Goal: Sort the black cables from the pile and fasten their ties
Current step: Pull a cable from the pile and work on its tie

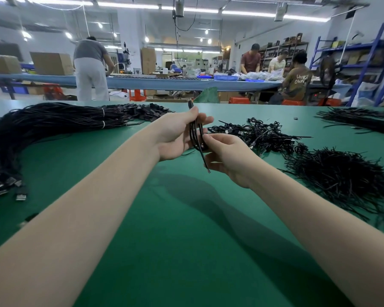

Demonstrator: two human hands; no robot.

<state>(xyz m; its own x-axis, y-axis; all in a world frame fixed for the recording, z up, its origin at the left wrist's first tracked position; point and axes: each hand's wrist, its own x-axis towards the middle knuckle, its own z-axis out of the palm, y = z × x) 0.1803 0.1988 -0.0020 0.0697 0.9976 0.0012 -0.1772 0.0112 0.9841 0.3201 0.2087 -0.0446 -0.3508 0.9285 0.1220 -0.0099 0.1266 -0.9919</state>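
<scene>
Tying one cable, with many still to do.

Your right hand (226, 158) pinches what looks like a tie at the coiled cable (196, 138). Your left hand (177, 136) grips that coil above the table (164, 218), long axis upright, plug end up. Beyond lies a heap of tied coils (259, 134); the large bundle (42, 125) at left awaits sorting.

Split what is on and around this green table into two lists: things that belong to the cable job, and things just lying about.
Job:
- folded cable, held by left hand and right hand
- long cable bundle
- pile of tied cables
- heap of ties

Lying about:
- cardboard boxes
- blue trays
- blue shelving
- orange stools
</scene>
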